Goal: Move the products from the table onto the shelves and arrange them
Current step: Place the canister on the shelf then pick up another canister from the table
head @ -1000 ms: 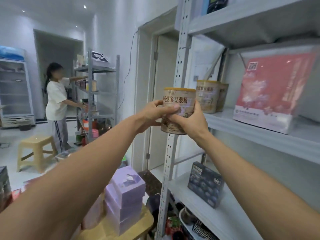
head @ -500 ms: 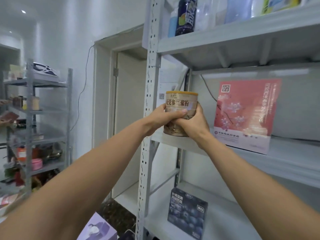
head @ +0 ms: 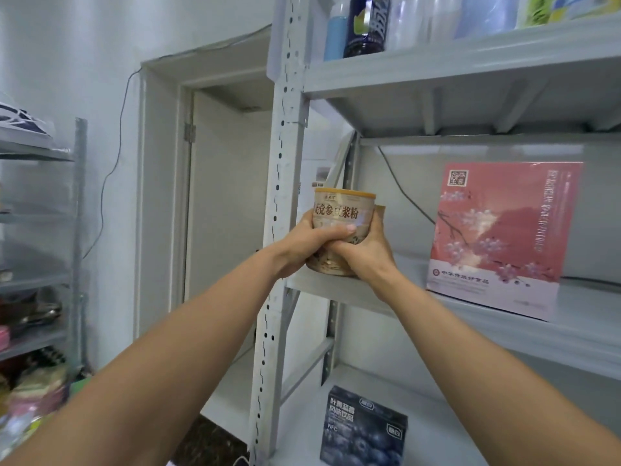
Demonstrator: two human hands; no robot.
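White door (head: 232,203) in frame; hinge (head: 190,132) at left edge; thin cable (head: 116,153) down wall (head: 67,62).

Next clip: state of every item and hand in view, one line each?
tin: upright, lid on, held at the front edge of the middle shelf
left hand: fingers curled round the tin
right hand: fingers curled round the tin
pink box: closed, standing on the middle shelf
dark blue box: closed, on the lower shelf
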